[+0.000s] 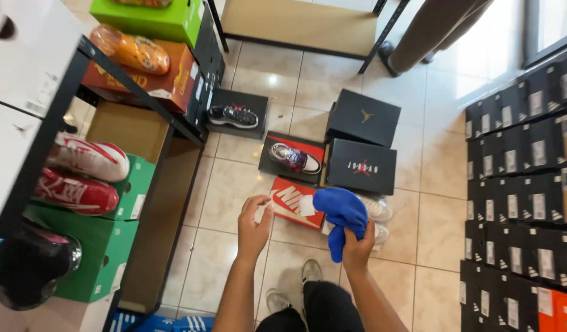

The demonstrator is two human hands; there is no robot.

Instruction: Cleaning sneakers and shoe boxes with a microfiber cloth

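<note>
Two hands apart: right hand grips a blue cloth (bunched), left hand open, empty.

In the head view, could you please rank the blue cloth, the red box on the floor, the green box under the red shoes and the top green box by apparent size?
1. Green box under the red shoes, though it is nearest the camera.
2. Top green box, cut off by the frame edge.
3. Blue cloth and red box: look alike; the cloth, in the right hand, partly hides the box.

Pale tiled floor. Ahead of the hands: red shoe box, black boxes beyond it, two open boxes each holding one sneaker. Left: black metal shelf (green boxes, red shoes).
</note>
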